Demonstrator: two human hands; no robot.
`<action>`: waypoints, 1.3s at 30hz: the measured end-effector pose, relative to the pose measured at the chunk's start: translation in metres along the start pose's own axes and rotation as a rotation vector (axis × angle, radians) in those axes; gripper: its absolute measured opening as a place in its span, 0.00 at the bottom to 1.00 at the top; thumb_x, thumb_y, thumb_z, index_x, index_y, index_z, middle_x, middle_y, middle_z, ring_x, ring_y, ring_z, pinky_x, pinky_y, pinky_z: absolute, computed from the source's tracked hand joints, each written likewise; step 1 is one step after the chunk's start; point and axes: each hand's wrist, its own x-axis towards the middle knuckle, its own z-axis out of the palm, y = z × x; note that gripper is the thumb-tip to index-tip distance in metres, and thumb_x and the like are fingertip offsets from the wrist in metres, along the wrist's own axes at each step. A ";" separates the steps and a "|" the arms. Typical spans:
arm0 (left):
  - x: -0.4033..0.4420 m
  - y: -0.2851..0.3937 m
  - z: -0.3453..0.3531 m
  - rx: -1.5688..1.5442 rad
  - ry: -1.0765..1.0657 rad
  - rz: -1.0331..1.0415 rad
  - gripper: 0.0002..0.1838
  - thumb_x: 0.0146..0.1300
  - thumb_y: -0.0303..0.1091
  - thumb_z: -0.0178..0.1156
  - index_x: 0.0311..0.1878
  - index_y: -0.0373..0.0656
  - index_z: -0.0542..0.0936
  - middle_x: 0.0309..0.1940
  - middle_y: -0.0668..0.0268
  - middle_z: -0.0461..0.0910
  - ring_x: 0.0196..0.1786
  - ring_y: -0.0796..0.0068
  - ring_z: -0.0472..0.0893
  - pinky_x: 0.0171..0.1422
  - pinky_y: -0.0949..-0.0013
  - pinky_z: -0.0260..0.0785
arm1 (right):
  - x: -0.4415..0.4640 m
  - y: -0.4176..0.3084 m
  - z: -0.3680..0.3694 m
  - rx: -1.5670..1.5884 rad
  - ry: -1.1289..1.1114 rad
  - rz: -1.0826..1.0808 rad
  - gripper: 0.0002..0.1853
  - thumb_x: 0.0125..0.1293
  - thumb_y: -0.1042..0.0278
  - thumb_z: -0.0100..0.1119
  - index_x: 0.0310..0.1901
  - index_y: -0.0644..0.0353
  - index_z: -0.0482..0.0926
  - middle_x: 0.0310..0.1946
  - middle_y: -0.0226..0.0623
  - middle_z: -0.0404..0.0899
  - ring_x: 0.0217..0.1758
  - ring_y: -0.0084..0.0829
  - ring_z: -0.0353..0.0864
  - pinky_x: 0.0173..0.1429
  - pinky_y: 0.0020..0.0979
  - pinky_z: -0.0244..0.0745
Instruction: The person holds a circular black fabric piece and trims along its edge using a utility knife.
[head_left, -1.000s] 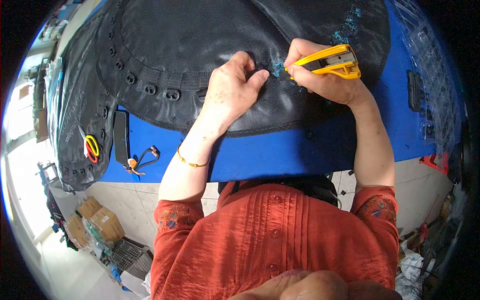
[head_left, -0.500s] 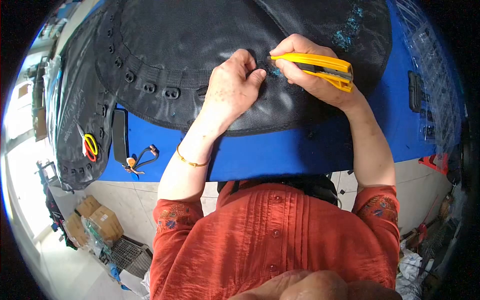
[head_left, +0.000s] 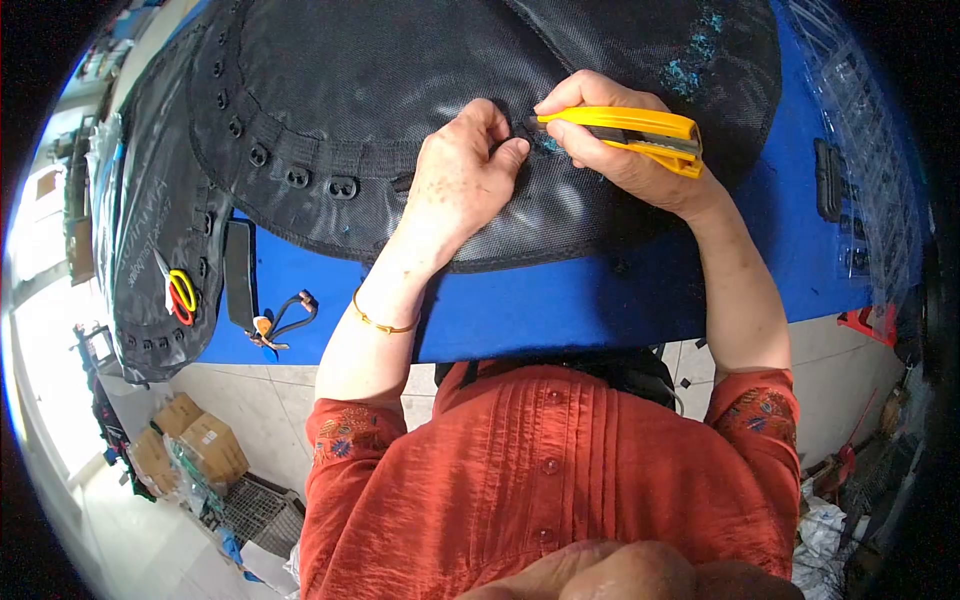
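A large black fabric panel (head_left: 390,60) with a curved edge lies under both hands. My left hand (head_left: 465,175) rests on it, thumb and forefinger closed on a bit of the black fabric band near the curved edge. What lies right between those fingertips is mostly hidden. In my right hand (head_left: 630,165) are yellow thread snips (head_left: 630,122), tip pointing left at the left fingertips. Blue thread scraps (head_left: 548,145) lie beside the tip. Black two-hole fittings (head_left: 343,187) line the band to the left of my left hand.
Red and yellow scissors (head_left: 180,292) lie on another black panel (head_left: 145,240) at left. A black strip (head_left: 240,270) and a small corded tool (head_left: 285,325) sit on the blue table (head_left: 520,315). More blue scraps (head_left: 690,70) are upper right. Clear plastic packaging (head_left: 865,150) lies far right.
The yellow thread snips and my right hand have shifted very slightly left. My left hand keeps nearly the same place and hold.
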 end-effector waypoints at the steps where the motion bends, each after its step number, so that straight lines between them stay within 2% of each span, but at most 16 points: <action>1: 0.000 0.000 0.000 0.001 0.000 0.002 0.11 0.63 0.30 0.70 0.35 0.39 0.76 0.22 0.68 0.77 0.27 0.80 0.73 0.35 0.71 0.69 | 0.000 0.000 -0.001 0.000 0.000 0.000 0.06 0.70 0.69 0.61 0.45 0.60 0.78 0.38 0.31 0.80 0.42 0.25 0.81 0.51 0.27 0.75; 7: 0.000 0.002 -0.001 0.016 -0.005 0.000 0.11 0.63 0.30 0.70 0.35 0.40 0.76 0.22 0.68 0.77 0.27 0.80 0.73 0.34 0.70 0.69 | 0.000 -0.001 -0.008 -0.034 -0.053 0.023 0.05 0.70 0.70 0.61 0.44 0.59 0.77 0.37 0.33 0.78 0.43 0.27 0.82 0.50 0.28 0.76; 12: 0.000 0.001 -0.001 0.020 -0.007 0.003 0.11 0.63 0.30 0.70 0.35 0.39 0.76 0.22 0.68 0.76 0.27 0.80 0.73 0.34 0.70 0.69 | 0.000 0.000 -0.005 -0.068 -0.063 -0.069 0.05 0.68 0.74 0.60 0.41 0.60 0.74 0.36 0.34 0.73 0.41 0.32 0.80 0.48 0.28 0.76; 18: -0.001 0.001 -0.001 -0.010 -0.014 -0.005 0.11 0.64 0.30 0.70 0.35 0.39 0.76 0.21 0.70 0.75 0.26 0.82 0.71 0.32 0.72 0.66 | -0.003 0.005 -0.013 -0.159 -0.096 -0.183 0.05 0.68 0.72 0.60 0.39 0.59 0.72 0.35 0.34 0.73 0.40 0.32 0.80 0.46 0.30 0.75; 19: -0.001 0.002 -0.002 -0.010 -0.012 -0.003 0.11 0.64 0.31 0.70 0.35 0.39 0.75 0.21 0.71 0.74 0.26 0.83 0.70 0.32 0.72 0.66 | -0.003 0.003 -0.015 -0.159 -0.096 -0.183 0.05 0.68 0.72 0.60 0.39 0.59 0.72 0.35 0.34 0.73 0.40 0.32 0.80 0.46 0.30 0.75; 21: -0.001 0.000 -0.001 -0.017 -0.008 0.011 0.11 0.64 0.30 0.69 0.35 0.39 0.75 0.20 0.71 0.74 0.26 0.83 0.70 0.32 0.72 0.66 | -0.003 -0.006 -0.017 -0.101 -0.114 0.033 0.06 0.67 0.70 0.60 0.38 0.59 0.72 0.33 0.35 0.74 0.38 0.33 0.80 0.45 0.30 0.75; 25: -0.001 0.007 -0.004 0.006 -0.027 -0.032 0.11 0.65 0.30 0.68 0.35 0.39 0.75 0.20 0.72 0.73 0.25 0.83 0.69 0.31 0.72 0.65 | -0.003 -0.003 -0.015 -0.129 -0.092 -0.013 0.06 0.66 0.69 0.60 0.38 0.59 0.72 0.32 0.35 0.75 0.37 0.34 0.80 0.45 0.31 0.75; 28: -0.002 0.005 -0.001 -0.038 0.028 0.012 0.11 0.65 0.31 0.68 0.35 0.39 0.75 0.20 0.71 0.73 0.25 0.82 0.70 0.31 0.71 0.66 | -0.003 -0.001 -0.014 -0.131 -0.081 -0.024 0.06 0.66 0.70 0.60 0.37 0.59 0.72 0.33 0.35 0.75 0.37 0.34 0.80 0.44 0.31 0.76; 30: -0.001 0.001 0.002 -0.023 0.039 0.039 0.10 0.65 0.31 0.68 0.35 0.39 0.75 0.20 0.70 0.74 0.25 0.82 0.70 0.31 0.71 0.66 | -0.003 0.001 -0.013 -0.216 -0.048 -0.142 0.05 0.66 0.72 0.60 0.39 0.59 0.73 0.33 0.34 0.75 0.37 0.31 0.80 0.44 0.29 0.75; 34: 0.000 0.001 -0.001 0.021 0.013 0.029 0.09 0.66 0.32 0.67 0.36 0.39 0.76 0.20 0.67 0.75 0.24 0.80 0.72 0.31 0.70 0.67 | 0.000 0.000 -0.009 -0.108 0.034 -0.069 0.05 0.67 0.75 0.60 0.42 0.59 0.75 0.33 0.31 0.75 0.37 0.25 0.79 0.45 0.25 0.74; 39: -0.001 0.003 -0.002 0.022 0.006 0.031 0.09 0.67 0.32 0.66 0.37 0.38 0.77 0.20 0.66 0.75 0.24 0.79 0.72 0.31 0.68 0.68 | 0.001 -0.001 0.002 -0.036 0.054 -0.109 0.06 0.68 0.73 0.61 0.44 0.59 0.76 0.34 0.32 0.76 0.38 0.24 0.80 0.46 0.26 0.75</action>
